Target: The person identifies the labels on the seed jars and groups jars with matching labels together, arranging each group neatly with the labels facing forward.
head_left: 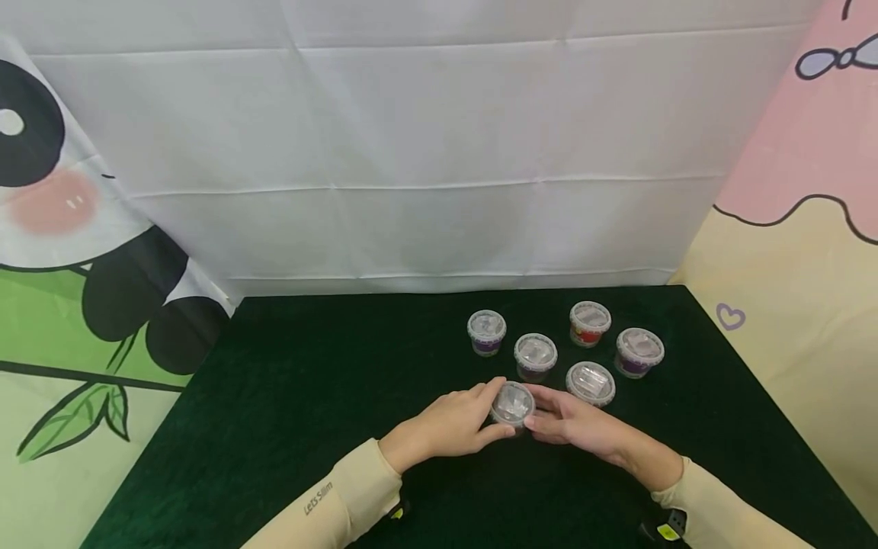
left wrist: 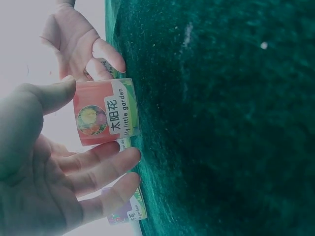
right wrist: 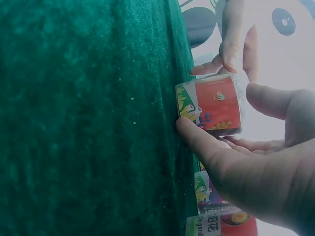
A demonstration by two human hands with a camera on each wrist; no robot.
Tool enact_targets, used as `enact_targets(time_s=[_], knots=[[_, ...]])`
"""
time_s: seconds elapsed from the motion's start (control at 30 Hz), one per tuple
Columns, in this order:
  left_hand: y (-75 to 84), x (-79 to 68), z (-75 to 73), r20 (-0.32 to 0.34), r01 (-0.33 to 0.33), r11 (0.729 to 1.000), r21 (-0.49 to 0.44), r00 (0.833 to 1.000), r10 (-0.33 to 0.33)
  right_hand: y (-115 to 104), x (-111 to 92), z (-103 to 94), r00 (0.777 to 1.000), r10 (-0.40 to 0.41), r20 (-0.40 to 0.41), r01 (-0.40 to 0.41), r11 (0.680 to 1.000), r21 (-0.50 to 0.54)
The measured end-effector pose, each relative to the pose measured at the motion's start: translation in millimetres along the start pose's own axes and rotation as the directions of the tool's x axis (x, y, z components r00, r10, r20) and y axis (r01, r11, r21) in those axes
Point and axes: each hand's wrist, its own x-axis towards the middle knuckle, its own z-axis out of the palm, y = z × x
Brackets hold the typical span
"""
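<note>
Left hand [head_left: 453, 422] and right hand [head_left: 579, 424] are together on one small lidded cup [head_left: 513, 404], gripping it between them with fingers curved about its sides: the left from 8 o'clock, the right from 4 o'clock, as the head view looks down. That held cup is upright, at about 5 o'clock from the middle of the same view, on or just above the dark green surface [head_left: 274, 427]; whether its base touches cannot be told. Its label is red, with a round flower picture and the words "My little garden" showing in the left wrist view, and a small bee in the right wrist view.

Five more lidded cups stand on its far side. Taking the held cup as the centre, a purple-banded cup [head_left: 487, 335] is at 11 o'clock, the nearest cup [head_left: 535, 358] at 1 o'clock, a red-banded cup [head_left: 589, 324] between 1 and 2, a second purple-banded cup [head_left: 639, 352] just past 2 and farthest out, and a clear-lidded cup [head_left: 591, 383] at about half past 2, right by the right hand.

Cream sleeves [head_left: 329, 496] cover both forearms. White cloth [head_left: 439, 152] hangs at 12 o'clock, behind the surface.
</note>
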Motion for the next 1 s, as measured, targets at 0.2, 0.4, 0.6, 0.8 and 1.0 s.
enact_targets(time_s=[0.2, 0.4, 0.6, 0.8, 1.0], knots=[[-2.0, -1.2, 1.8, -0.014, -0.017, 1.000, 0.020, 1.000, 0.018, 4.6, 1.2, -1.8, 1.000, 0.001, -0.016, -0.001, 1.000, -0.001], [-4.4, -1.2, 0.1, -0.010, -0.052, 0.997, 0.049, 0.999, 0.053, 6.7, 2.9, -2.4, 1.000, 0.000, -0.029, -0.001, 1.000, -0.025], [-3.6, -3.3, -8.0, -0.004, -0.016, 1.000, -0.023, 1.000, 0.016, -5.2, 1.6, -2.6, 0.999, -0.011, -0.048, 0.005, 0.993, -0.119], [-4.5, -8.4, -23.1, -0.036, 0.001, 0.995, -0.095, 0.999, -0.005, -26.1, 1.1, -0.9, 0.995, -0.017, -0.097, 0.000, 0.985, -0.174], [-7.2, -14.2, -38.8, -0.073, 0.000, 0.992, -0.129, 0.997, -0.009, -44.2, 4.9, 1.4, 0.991, -0.020, -0.133, -0.004, 0.984, -0.178]])
